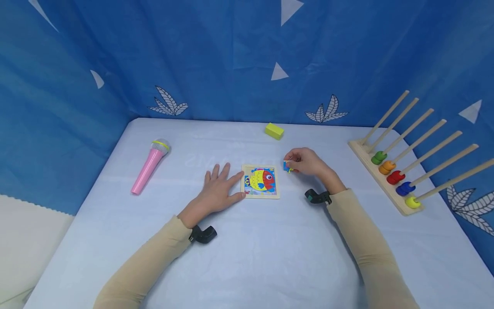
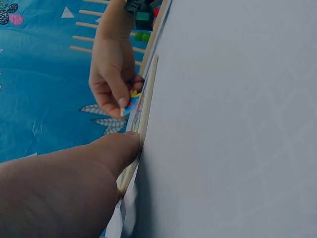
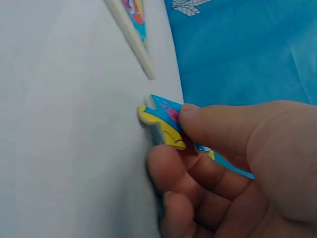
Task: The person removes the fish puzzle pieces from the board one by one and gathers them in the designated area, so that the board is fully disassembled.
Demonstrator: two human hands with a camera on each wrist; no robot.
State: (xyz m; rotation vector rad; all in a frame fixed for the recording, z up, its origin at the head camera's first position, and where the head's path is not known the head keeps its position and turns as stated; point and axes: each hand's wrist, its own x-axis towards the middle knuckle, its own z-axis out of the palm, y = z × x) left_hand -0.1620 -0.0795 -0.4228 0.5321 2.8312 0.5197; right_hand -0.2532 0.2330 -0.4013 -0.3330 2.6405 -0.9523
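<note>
A fish jigsaw puzzle [image 1: 261, 182] in a square wooden frame lies flat on the table, showing a yellow fish with a red head. My left hand [image 1: 218, 192] rests at its left edge with fingers spread, index finger and thumb touching the frame. In the left wrist view, the left thumb [image 2: 124, 148] lies against the frame's rim [image 2: 148, 94]. To the right of the frame, my right hand [image 1: 307, 163] pinches a blue and yellow puzzle piece [image 3: 166, 119] between thumb and fingers. More blue and yellow shows beneath the thumb; whether it is a second piece, I cannot tell.
A yellow-green block [image 1: 274, 131] lies behind the puzzle. On the left is a pink toy microphone [image 1: 148, 166]. A wooden peg stand [image 1: 386, 178] with several coloured beads stands at the right. Blue curtain [image 1: 231, 56] hangs behind the table.
</note>
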